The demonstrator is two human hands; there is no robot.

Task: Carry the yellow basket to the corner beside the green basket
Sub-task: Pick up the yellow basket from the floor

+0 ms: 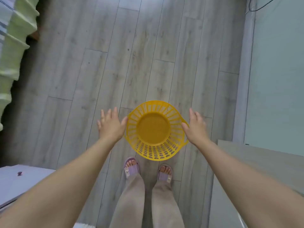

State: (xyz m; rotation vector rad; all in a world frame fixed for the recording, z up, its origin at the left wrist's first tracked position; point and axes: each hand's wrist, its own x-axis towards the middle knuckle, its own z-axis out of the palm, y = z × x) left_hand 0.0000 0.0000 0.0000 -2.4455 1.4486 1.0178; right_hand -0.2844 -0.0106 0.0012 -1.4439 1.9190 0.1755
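The yellow basket [153,129] is round and slotted, with two small side handles, and stands upright and empty on the grey plank floor just ahead of my feet. My left hand [111,125] is at its left side, fingers spread, with the thumb touching the rim. My right hand [195,127] is at its right side, fingers apart, the thumb resting at the right handle. Neither hand is closed around the basket. No green basket is in view.
A pale green pleated curtain [14,46] hangs along the left edge. A white surface [24,180] is at the lower left, and a grey cabinet top [263,163] at the lower right. A pale wall [279,71] runs along the right. My slippered feet [131,167] stand behind the basket.
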